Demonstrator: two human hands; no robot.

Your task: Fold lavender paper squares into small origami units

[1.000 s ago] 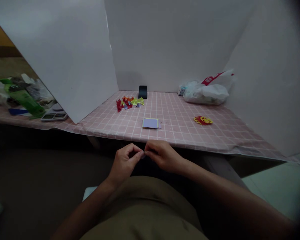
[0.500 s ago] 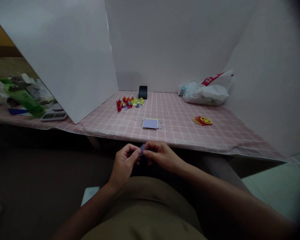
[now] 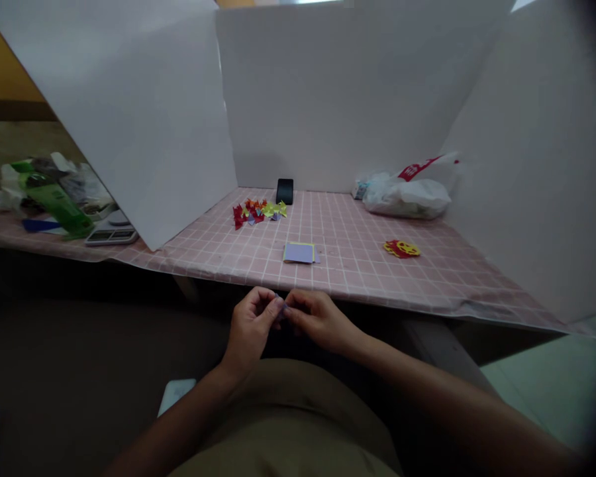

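Between my fingertips, just in front of the table edge, is a small piece of folded purple paper point(image 3: 281, 307), mostly covered by my thumbs and fingers. My left hand point(image 3: 254, 324) pinches it from the left, and my right hand point(image 3: 320, 319) pinches it from the right. Beyond my hands, a stack of square paper point(image 3: 298, 252) lies on the table, purple on top with yellow edges showing. Farther back to the left sits a cluster of small folded paper figures point(image 3: 258, 212) in red, orange, yellow and purple.
A pink checked cloth point(image 3: 338, 232) covers the table. Red and yellow cut-out shapes point(image 3: 401, 249) lie at the right, with a white plastic bag point(image 3: 407, 199) behind. A dark upright object point(image 3: 285, 191) stands at the back. White panels enclose the table; a scale point(image 3: 112, 233) sits left.
The purple paper showed as a pointed triangle between my fingers before; now my fingers cover most of it. The view has tilted up slightly, so the table things sit a little lower.
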